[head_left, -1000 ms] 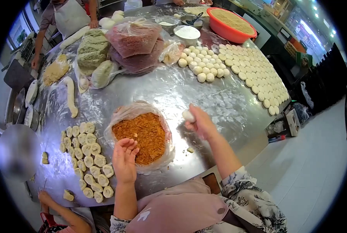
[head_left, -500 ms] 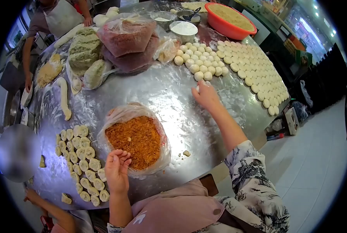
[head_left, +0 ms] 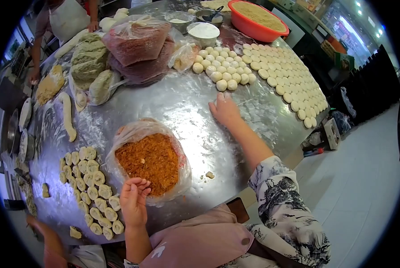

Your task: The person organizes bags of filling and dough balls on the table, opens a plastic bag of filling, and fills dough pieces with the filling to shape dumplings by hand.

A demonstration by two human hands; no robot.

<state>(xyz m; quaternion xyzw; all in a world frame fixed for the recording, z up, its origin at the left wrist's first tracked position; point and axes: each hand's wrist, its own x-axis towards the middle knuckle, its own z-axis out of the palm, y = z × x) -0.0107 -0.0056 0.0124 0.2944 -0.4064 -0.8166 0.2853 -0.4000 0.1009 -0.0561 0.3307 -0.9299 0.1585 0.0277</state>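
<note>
My right hand (head_left: 226,109) is low over the steel table, just in front of a cluster of round dough balls (head_left: 222,67). Its fingers point at the nearest balls, thumb held apart, and no ball shows between them. My left hand (head_left: 135,198) hovers at the near edge of a clear plastic bag (head_left: 186,172) full of reddish-brown crumbly filling (head_left: 148,161). The left fingers are loosely bent with the thumb apart, and nothing shows in them. Left of the bag lie several rows of small coiled dough pieces (head_left: 92,178).
Flattened dough rounds (head_left: 287,78) cover the table's right side. Behind stand a red basin (head_left: 235,20), a flour bowl (head_left: 203,33), and bagged dark red filling (head_left: 139,44). Greenish dough (head_left: 90,60) and a dough rope (head_left: 67,118) lie left. Other people's arms (head_left: 52,243) reach in at the left.
The view has shifted slightly, moving the table's things left. My right hand has moved a little left; the white bit seen at its fingers no longer shows. My left hand stays beside the bag.
</note>
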